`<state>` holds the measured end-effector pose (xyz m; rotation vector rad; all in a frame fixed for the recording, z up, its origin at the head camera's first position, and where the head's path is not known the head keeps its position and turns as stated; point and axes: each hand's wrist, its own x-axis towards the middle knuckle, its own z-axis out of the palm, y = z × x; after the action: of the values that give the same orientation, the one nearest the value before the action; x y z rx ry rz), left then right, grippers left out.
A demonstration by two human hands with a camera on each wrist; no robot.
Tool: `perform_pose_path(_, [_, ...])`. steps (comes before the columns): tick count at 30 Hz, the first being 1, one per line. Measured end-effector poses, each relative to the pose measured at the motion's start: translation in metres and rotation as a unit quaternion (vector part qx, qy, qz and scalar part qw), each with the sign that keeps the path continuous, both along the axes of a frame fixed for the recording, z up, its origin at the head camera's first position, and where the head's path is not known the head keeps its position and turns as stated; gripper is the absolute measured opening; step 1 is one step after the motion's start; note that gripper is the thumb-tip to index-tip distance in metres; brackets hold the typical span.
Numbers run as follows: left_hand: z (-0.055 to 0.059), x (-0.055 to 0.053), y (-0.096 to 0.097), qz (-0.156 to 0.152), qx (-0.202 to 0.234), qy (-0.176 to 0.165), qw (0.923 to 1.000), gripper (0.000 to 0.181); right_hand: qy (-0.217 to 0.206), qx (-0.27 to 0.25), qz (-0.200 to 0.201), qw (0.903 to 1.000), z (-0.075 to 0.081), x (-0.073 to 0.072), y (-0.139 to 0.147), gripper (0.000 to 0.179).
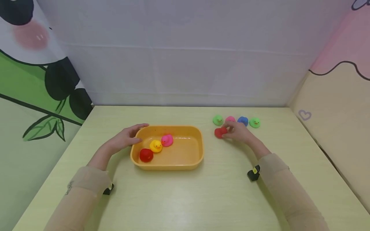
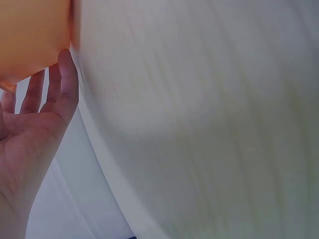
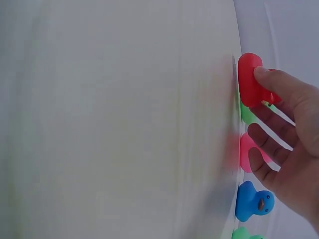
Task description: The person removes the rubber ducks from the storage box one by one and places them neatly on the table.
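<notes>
My left hand grips the left end of an orange plastic tray, its thumb over the rim and its fingers along the outer side. In the tray lie a pink rubber duck, a yellow rubber duck and a rounded red toy. To the right of the tray, my right hand pinches a red rubber duck between thumb and forefinger, with the other fingers loosely bent. The left wrist view shows the tray's outer wall against the fingers.
Behind the right hand stands a row of rubber ducks: a green one, a pink one, a blue one and another green one. A pale cloth wall borders the back of the wooden table.
</notes>
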<state>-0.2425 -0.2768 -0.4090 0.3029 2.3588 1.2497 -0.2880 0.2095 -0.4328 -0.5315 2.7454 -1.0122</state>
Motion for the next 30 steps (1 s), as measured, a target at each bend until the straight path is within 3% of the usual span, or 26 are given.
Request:
perform_pose_path(9, [0.001,0.001,0.0,-0.001,0.001,0.004,1.0,0.068,0.014,0.026,-0.03,0.9991,0.004,0.006,-0.011,0.03])
perform_pose_path(21, [0.0,-0.002,0.0,-0.005,0.003,-0.003,1.0,0.063,-0.007,0.051,-0.065,0.9966,0.002,0.005,-0.016,0.033])
perform_pose_path(30, [-0.001,-0.002,-0.001,-0.003,0.001,-0.003,1.0,0.063,-0.013,0.041,-0.064,0.997,0.001,0.004,-0.017,0.038])
